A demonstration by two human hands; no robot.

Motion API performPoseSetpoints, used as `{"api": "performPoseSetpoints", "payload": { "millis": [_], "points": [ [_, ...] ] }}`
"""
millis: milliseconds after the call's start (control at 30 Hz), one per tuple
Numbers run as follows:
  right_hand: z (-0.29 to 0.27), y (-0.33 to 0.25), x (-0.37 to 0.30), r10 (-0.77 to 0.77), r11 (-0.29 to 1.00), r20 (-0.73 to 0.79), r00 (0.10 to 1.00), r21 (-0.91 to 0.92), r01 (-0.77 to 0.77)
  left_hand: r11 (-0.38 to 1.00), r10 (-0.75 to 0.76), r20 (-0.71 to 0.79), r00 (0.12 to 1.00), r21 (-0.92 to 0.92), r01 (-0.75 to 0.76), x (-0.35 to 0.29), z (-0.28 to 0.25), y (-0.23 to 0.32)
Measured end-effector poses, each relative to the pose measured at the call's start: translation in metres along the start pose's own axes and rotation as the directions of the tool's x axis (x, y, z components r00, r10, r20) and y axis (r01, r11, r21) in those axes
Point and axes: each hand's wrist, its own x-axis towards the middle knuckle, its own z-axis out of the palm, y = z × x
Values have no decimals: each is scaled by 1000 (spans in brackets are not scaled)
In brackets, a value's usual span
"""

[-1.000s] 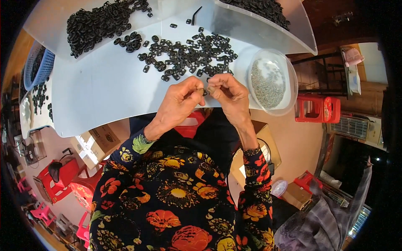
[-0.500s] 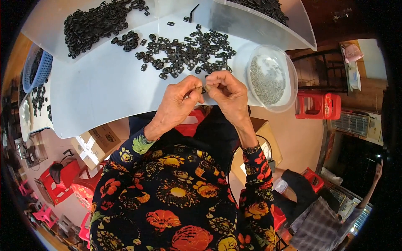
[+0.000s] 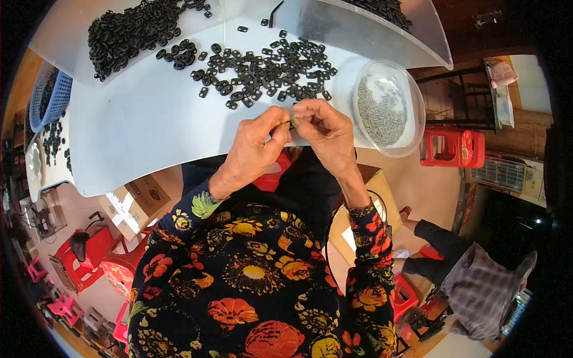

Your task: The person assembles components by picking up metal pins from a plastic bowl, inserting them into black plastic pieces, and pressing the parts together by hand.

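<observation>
Small black piece point(image 3: 290, 125) in work above table point(image 3: 119, 137) near edge: left hand point(image 3: 256, 140) pinching it, right hand point(image 3: 327, 134) pinched up beside it, fit hidden. Loose black two-hole pieces point(image 3: 271, 71), silver pins point(image 3: 382, 116) remain.

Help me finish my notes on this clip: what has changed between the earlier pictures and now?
The plaid-shirted co-worker, lower right, has moved rightward and up in view, legs now showing more fully. The loose black pieces and bowl appear slightly higher, as if the view shifted. No grasp or release is visible: the left hand still pinches a small dark piece, the right hand close against it.
</observation>
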Motion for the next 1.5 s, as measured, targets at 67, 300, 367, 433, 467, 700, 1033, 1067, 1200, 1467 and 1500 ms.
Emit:
{"api": "performPoseSetpoints", "payload": {
  "millis": [67, 300, 367, 433, 467, 700, 1033, 1067, 1200, 1467, 1500],
  "points": [
    [-2, -5, 1, 19, 998, 27, 999, -62, -18, 1000, 1, 24, 1000, -29, 0, 0, -3, -1],
    [-8, -7, 6, 62, 988, 90, 994, -149, -48, 989, -54, 118, 992, -132, 69, 2, -7, 2],
    [-6, -7, 6, 44, 988, 76, 996, -151, -32, 985, -38, 79, 996, -163, 50, 2, -5, 0],
    [0, -9, 6, 28, 988, 62, 998, -151, -18, 985, -20, 50, 999, -167, 29, 1, -2, -3],
    [4, -12, 6, 50, 986, 38, 998, -162, -43, 986, 0, 22, 1000, -169, 4, 1, -1, -4],
    [2, -10, 9, 70, 949, -12, 997, -307, -70, 993, -40, -30, 999, -111, 36, 2, -1, 0],
    [-9, -9, 12, 116, 980, 104, 988, -176, -96, 978, -40, -12, 999, -205, 37, 2, -1, 0],
    [-8, -8, 12, 107, 981, 95, 990, -169, -90, 979, -42, -4, 999, -200, 40, 2, -1, -1],
    [6, -16, 11, 73, 977, 55, 996, -205, -61, 992, 29, -7, 1000, -125, -29, 1, 2, -6],
    [-4, -11, 16, 127, 985, 83, 988, -132, -115, 946, -96, 35, 995, -308, 102, 4, -6, -9],
    [-4, -15, 16, 118, 992, 87, 989, -61, -113, 946, -95, 33, 995, -309, 100, 5, -6, -8]
  ]
}}
